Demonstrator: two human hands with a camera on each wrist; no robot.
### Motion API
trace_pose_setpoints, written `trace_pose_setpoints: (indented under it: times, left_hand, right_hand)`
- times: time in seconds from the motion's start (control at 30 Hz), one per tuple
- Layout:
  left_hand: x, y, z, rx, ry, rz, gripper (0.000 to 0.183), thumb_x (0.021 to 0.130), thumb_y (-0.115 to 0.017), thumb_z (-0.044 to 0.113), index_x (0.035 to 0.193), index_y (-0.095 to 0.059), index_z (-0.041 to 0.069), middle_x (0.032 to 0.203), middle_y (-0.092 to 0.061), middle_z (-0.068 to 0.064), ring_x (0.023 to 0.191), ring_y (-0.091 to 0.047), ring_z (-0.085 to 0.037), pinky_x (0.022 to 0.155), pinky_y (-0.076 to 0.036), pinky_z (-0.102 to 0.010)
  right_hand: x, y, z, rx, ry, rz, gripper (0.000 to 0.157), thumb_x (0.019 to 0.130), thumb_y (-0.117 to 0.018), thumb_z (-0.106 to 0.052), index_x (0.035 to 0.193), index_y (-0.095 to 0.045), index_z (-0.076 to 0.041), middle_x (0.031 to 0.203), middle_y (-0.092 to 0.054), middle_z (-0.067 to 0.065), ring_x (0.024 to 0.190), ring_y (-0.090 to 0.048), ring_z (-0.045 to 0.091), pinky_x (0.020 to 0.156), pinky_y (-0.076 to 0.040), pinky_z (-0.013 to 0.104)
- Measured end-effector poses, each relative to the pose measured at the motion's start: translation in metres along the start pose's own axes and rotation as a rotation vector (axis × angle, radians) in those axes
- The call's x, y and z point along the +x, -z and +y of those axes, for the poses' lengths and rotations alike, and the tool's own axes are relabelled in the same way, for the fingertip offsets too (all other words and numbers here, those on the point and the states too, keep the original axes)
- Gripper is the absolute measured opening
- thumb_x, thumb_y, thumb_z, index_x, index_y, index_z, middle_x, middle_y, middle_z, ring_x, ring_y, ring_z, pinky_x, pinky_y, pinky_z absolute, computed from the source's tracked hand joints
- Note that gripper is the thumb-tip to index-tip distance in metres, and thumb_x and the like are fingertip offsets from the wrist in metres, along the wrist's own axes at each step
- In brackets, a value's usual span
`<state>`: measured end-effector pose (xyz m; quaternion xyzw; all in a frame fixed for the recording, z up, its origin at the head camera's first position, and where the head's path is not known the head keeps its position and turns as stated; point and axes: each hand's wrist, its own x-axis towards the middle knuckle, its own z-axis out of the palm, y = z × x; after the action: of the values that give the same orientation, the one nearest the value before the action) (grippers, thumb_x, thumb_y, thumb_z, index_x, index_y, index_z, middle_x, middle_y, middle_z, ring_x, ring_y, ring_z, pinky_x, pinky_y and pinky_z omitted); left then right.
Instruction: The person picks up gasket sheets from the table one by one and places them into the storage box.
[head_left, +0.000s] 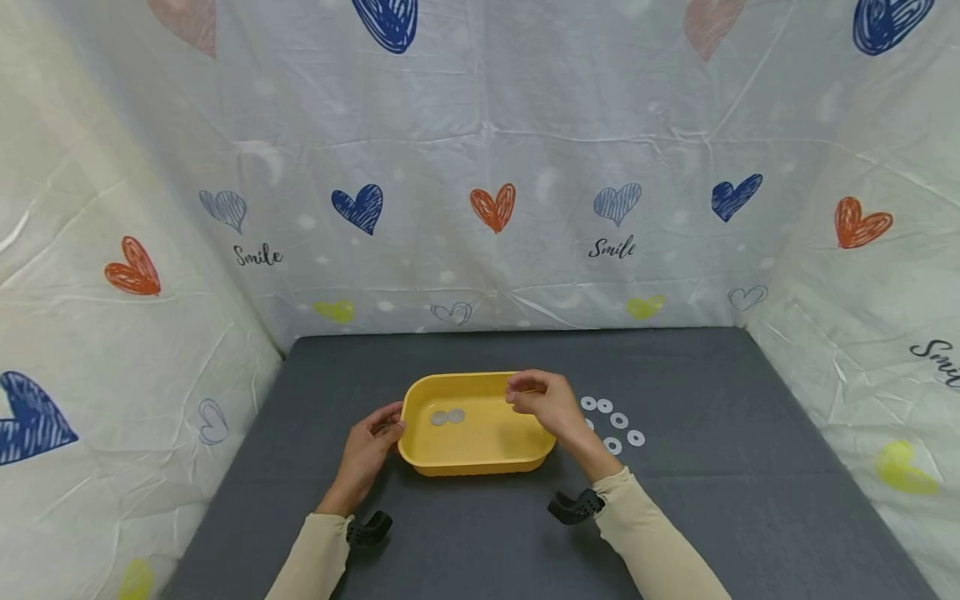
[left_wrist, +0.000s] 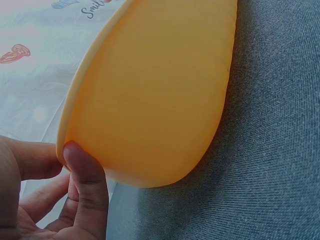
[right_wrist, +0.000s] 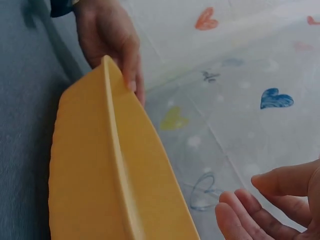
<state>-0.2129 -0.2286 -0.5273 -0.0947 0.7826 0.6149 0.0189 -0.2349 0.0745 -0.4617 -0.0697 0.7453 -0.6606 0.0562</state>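
Note:
A yellow plastic tray [head_left: 480, 464] with rounded corners stands on the table. Two small grey discs [head_left: 438, 418] lie inside it, towards the left. My left hand [head_left: 365, 450] pinches the tray's left rim between thumb and fingers, as the left wrist view also shows. Over the right end of the tray hovers my right hand [head_left: 553, 406], its fingers loosely bent. In the right wrist view, the thumb and fingertips [right_wrist: 231, 220] stand apart, and I see nothing between them. Several flat white washers [head_left: 618, 420] lie just right of the tray, some partly hidden by my right hand and wrist.
A dark grey cloth covers the table [head_left: 465, 542]. White sheeting [head_left: 487, 125] printed with hearts and "Smile" encloses the back and both sides. A black band [head_left: 576, 506] sits on each wrist.

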Motion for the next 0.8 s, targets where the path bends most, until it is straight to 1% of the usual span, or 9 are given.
trace_pose_setpoints:
  times: [0.07,0.17,0.23,0.27,0.4,0.47,0.5,0.67,0.8]
  left_hand:
    - [0.0,0.0,0.0,0.001,0.002,0.0,0.042,0.099,-0.057,0.015,0.141,-0.051,0.012,0.126,-0.054,-0.012,0.11,-0.057,-0.024,0.074,-0.053,-0.022]
    - [-0.001,0.0,0.0,-0.003,0.006,0.0,0.042,0.099,-0.058,0.015,0.14,-0.052,0.012,0.125,-0.054,-0.012,0.11,-0.057,-0.024,0.074,-0.053,-0.022]
    - [-0.001,-0.001,0.0,-0.005,0.006,-0.001,0.041,0.099,-0.058,0.015,0.14,-0.052,0.012,0.126,-0.054,-0.012,0.11,-0.057,-0.024,0.074,-0.053,-0.022]
    - [-0.001,-0.001,0.001,-0.008,0.005,-0.002,0.042,0.099,-0.058,0.015,0.14,-0.052,0.012,0.126,-0.054,-0.013,0.11,-0.057,-0.024,0.074,-0.053,-0.022]
    - [-0.002,-0.001,0.001,-0.006,0.002,-0.007,0.042,0.1,-0.057,0.015,0.141,-0.051,0.011,0.127,-0.054,-0.014,0.111,-0.057,-0.025,0.074,-0.052,-0.021]
    - [-0.002,-0.001,0.001,-0.003,0.002,-0.009,0.042,0.1,-0.057,0.016,0.141,-0.051,0.012,0.128,-0.054,-0.013,0.112,-0.057,-0.025,0.075,-0.052,-0.021]
    - [-0.002,0.0,0.001,0.002,0.001,-0.008,0.042,0.1,-0.057,0.016,0.141,-0.051,0.012,0.128,-0.054,-0.013,0.112,-0.057,-0.025,0.075,-0.052,-0.021]
    - [-0.001,0.001,0.0,0.003,0.003,-0.009,0.042,0.1,-0.057,0.017,0.142,-0.051,0.014,0.128,-0.054,-0.012,0.113,-0.057,-0.025,0.076,-0.053,-0.022]
    - [-0.001,0.001,0.0,0.012,0.011,-0.007,0.043,0.1,-0.058,0.017,0.142,-0.051,0.014,0.127,-0.054,-0.011,0.112,-0.058,-0.024,0.076,-0.053,-0.021]
  right_hand:
    - [-0.003,0.006,0.002,-0.035,0.011,0.026,0.021,0.086,-0.07,-0.002,0.107,-0.072,-0.007,0.104,-0.071,0.014,0.091,-0.071,0.021,0.083,-0.058,0.039]
    - [-0.006,0.015,0.006,-0.08,0.016,0.062,0.02,0.086,-0.072,-0.003,0.106,-0.072,-0.007,0.104,-0.071,0.013,0.091,-0.071,0.023,0.083,-0.058,0.041]
    - [-0.007,0.021,0.008,-0.098,0.02,0.075,0.02,0.086,-0.073,-0.003,0.106,-0.072,-0.005,0.104,-0.071,0.016,0.092,-0.071,0.028,0.081,-0.059,0.04]
    - [-0.008,0.024,0.009,-0.103,0.015,0.079,0.021,0.086,-0.073,-0.004,0.107,-0.072,-0.005,0.105,-0.071,0.016,0.094,-0.07,0.031,0.082,-0.059,0.042]
    - [-0.012,0.037,0.013,-0.162,0.024,0.098,0.023,0.087,-0.072,-0.004,0.11,-0.071,-0.002,0.105,-0.071,0.016,0.091,-0.07,0.028,0.079,-0.059,0.04]
    - [-0.014,0.043,0.014,-0.184,0.019,0.106,0.025,0.088,-0.071,-0.006,0.112,-0.07,-0.002,0.106,-0.071,0.016,0.091,-0.07,0.025,0.08,-0.058,0.042]
    - [-0.015,0.046,0.015,-0.195,0.021,0.108,0.025,0.088,-0.071,-0.007,0.113,-0.069,-0.002,0.107,-0.071,0.016,0.09,-0.07,0.022,0.08,-0.058,0.042]
    - [-0.019,0.06,0.022,-0.192,0.039,0.107,0.028,0.091,-0.069,-0.01,0.118,-0.067,-0.004,0.114,-0.068,0.018,0.099,-0.07,0.028,0.085,-0.057,0.044]
    - [-0.022,0.071,0.03,-0.243,0.076,0.129,0.029,0.09,-0.071,-0.013,0.118,-0.068,-0.007,0.113,-0.069,0.017,0.101,-0.068,0.028,0.082,-0.058,0.037]
